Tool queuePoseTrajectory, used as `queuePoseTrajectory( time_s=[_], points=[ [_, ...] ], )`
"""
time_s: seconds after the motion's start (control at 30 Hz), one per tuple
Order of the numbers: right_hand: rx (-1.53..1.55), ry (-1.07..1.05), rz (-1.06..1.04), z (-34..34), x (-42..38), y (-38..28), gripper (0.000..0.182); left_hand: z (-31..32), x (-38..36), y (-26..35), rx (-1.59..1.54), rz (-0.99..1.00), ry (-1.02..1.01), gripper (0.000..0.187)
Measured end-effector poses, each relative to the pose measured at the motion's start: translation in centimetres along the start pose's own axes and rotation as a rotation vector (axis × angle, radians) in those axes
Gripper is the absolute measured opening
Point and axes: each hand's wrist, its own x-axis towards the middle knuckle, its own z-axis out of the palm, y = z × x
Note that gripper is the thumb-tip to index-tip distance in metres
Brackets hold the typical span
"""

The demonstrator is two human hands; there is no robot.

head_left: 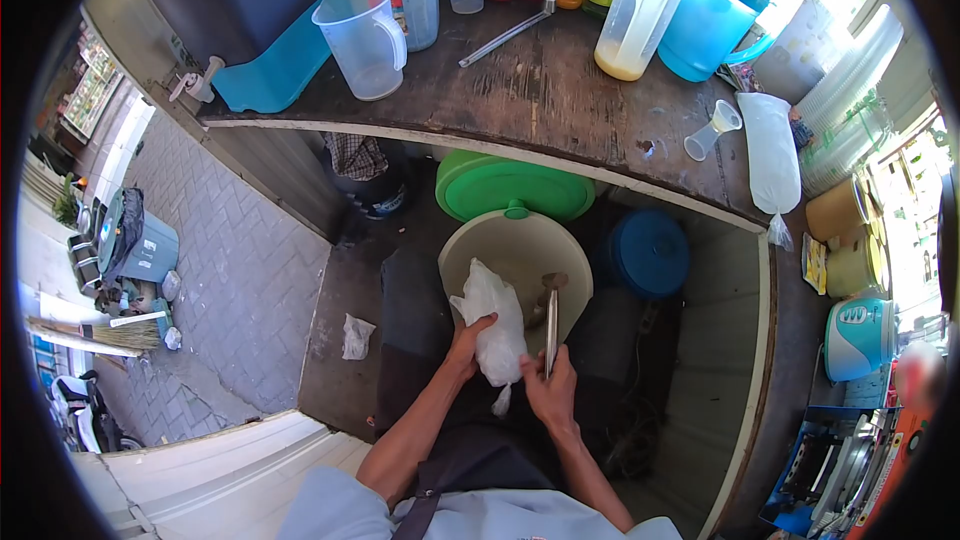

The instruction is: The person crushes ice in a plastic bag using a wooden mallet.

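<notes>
My left hand (468, 342) is closed around the side of a white, knotted plastic bag (497, 325) packed with what looks like ice. The bag tilts over the near rim of a cream-coloured bucket (463, 258). In my right hand (550, 387) is a metal hammer (552, 320), gripped by its handle with the head pointing up over the bucket. My right fingertips are right at the bag's knotted lower end. A round green lid (515, 183) leans behind the bucket, partly hidden by its rim.
A wooden counter (530, 90) crosses above, bearing a measuring jug (362, 45), a blue pitcher (705, 25), a shaker bottle (635, 25) and another filled plastic bag (770, 155). A blue lidded container (650, 252) stands right of the bucket. Crumpled plastic (357, 337) lies left.
</notes>
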Motion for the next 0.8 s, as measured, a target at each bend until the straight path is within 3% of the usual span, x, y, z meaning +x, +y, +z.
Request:
queuePoseTrajectory(
  time_s=[0.03,0.07,0.13,0.2,0.33,0.4,0.43,0.5,0.57,0.63,0.67,0.7,0.73,0.8],
  points=[
    [-0.058,0.022,-0.039,0.2,-0.1,0.0,0.051,0.5,-0.1,0.1,-0.001,0.004,-0.002,0.058],
    [-0.059,0.021,-0.044,0.5,0.1,0.8,0.051,1.0,-0.1,0.2,0.01,0.056,0.008,0.063],
    [0.097,-0.081,0.005,1.1,0.6,2.4,0.084,1.4,0.2,-0.2,0.017,0.112,0.022,0.068],
    [0.154,-0.083,0.024,1.3,0.8,2.4,0.086,2.1,0.3,-0.7,0.205,0.356,0.157,0.076],
    [0.101,-0.074,0.003,1.2,2.0,1.9,0.08,4.1,-1.5,0.5,0.227,0.312,0.197,0.076],
    [0.245,-0.131,-0.006,0.4,3.2,3.0,0.08,4.3,-2.6,0.3,0.346,0.442,0.246,0.064],
    [0.388,-0.185,-0.013,-0.3,3.9,3.7,0.08,3.8,-3.3,0.2,0.353,0.444,0.245,0.064],
    [0.537,-0.291,0.023,-2.6,4.8,3.1,0.077,2.2,-5.0,0.4,0.037,0.551,0.042,0.057],
    [0.808,-0.364,0.047,-4.0,5.2,2.7,0.076,2.3,-6.2,4.4,0.387,0.763,0.183,0.058],
    [0.844,-0.404,0.06,-4.8,5.7,2.3,0.074,2.0,-3.5,7.2,0.813,0.93,0.299,0.065],
    [0.751,-0.436,0.179,-5.1,6.0,2.4,0.074,1.8,-1.6,7.8,0.818,0.932,0.3,0.065],
    [0.654,-0.468,0.296,-5.3,6.2,2.4,0.073,1.5,0.5,8.1,0.835,0.588,0.141,0.064],
    [0.64,-0.479,0.283,-4.7,6.4,3.3,0.074,1.5,1.4,8.4,0.83,0.249,-0.015,0.064],
    [0.629,-0.453,0.302,-3.6,6.8,4.0,0.071,2.2,1.8,7.2,0.887,0.302,0.049,0.06]
  ],
)
